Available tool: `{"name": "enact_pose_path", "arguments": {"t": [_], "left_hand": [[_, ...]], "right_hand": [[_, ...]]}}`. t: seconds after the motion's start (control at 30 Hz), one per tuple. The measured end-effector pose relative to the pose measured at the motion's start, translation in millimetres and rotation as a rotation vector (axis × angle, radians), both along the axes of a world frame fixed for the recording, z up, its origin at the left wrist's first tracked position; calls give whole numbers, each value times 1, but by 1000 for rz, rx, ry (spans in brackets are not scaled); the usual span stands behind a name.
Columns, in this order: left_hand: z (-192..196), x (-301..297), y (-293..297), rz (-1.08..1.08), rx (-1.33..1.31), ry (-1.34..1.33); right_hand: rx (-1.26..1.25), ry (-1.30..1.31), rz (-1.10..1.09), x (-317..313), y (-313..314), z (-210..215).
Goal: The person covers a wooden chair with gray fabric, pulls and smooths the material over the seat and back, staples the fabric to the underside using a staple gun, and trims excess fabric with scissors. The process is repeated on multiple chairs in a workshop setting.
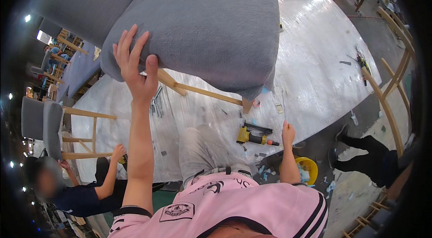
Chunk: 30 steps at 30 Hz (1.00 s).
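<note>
Perhaps the grey woven-fabric chair (202, 26) at 12 o'clock slips if l. hand (137, 69), fingers spread on it, overpushes, given slick plastic-wrapped surface (324, 58); r. hand (288, 133), apparently closed on thin metallic rod (284, 111), might knock yellow-black air stapler (255, 138), approx. 4 o'clock

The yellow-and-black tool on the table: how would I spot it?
Find the large plastic-wrapped table under the grey chair. Toward its near edge, left of the person's right hand, lies the tool. Its chunky yellow body distinguishes it from dark scraps nearby.
</note>
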<state>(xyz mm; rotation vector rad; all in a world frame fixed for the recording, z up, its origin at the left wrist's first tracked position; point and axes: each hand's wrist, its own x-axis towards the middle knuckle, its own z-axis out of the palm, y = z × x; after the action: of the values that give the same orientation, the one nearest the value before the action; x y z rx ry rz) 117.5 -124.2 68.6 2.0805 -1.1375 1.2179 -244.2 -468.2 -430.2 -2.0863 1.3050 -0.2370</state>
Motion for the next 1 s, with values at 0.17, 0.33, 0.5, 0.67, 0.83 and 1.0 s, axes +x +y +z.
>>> {"name": "enact_pose_path", "arguments": {"t": [0.17,0.33,0.5,0.67,0.83,1.0], "left_hand": [[-23,23,-27,-50,-182,-211],[-31,38,-27,-4,-221,-350],[-25,76,-6,-127,-327,-372],[-16,98,29,-270,-342,-349],[-61,-42,21,34,-837,423],[-73,-124,13,-588,-935,1408]], "right_hand": [[-146,-349,81,94,-18,29],[335,-1072,199,193,64,199],[445,-1099,407,222,131,188],[-266,-839,505,239,195,135],[462,-1051,255,206,193,291],[944,-1141,539,160,177,402]]}}
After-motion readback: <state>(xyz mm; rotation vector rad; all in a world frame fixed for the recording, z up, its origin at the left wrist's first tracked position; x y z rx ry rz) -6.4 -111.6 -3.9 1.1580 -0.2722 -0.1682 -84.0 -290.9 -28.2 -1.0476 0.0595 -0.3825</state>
